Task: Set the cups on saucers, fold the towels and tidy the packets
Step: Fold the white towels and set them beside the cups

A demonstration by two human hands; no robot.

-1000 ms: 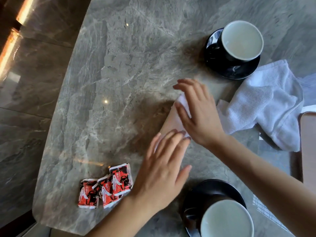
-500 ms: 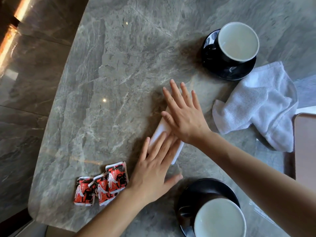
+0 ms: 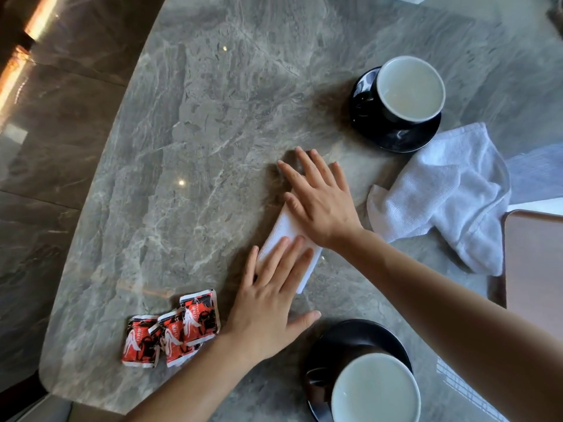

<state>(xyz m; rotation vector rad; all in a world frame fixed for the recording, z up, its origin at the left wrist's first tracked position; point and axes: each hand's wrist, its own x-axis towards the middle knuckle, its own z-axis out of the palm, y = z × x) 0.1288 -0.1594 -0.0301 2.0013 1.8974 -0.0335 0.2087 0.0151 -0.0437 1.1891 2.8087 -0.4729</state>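
Note:
A narrow folded white towel (image 3: 285, 234) lies on the grey marble table (image 3: 198, 147). My right hand (image 3: 320, 199) rests flat on its far end, fingers spread. My left hand (image 3: 271, 303) lies flat on its near end. A second white towel (image 3: 447, 193) sits crumpled to the right. One dark cup (image 3: 409, 89) stands on a black saucer (image 3: 396, 138) at the back. Another cup (image 3: 376, 388) stands on a saucer (image 3: 344, 333) at the front. Three red packets (image 3: 170, 328) lie overlapping in a row at the front left.
The table's rounded edge runs along the left, with glossy floor tiles (image 3: 45, 147) beyond. A brown tray (image 3: 536, 269) lies at the right edge, close to the crumpled towel.
Both hands have gone from hovering with bent fingers to lying flat on the folded towel. The right hand slid forward along it. The view has shifted slightly.

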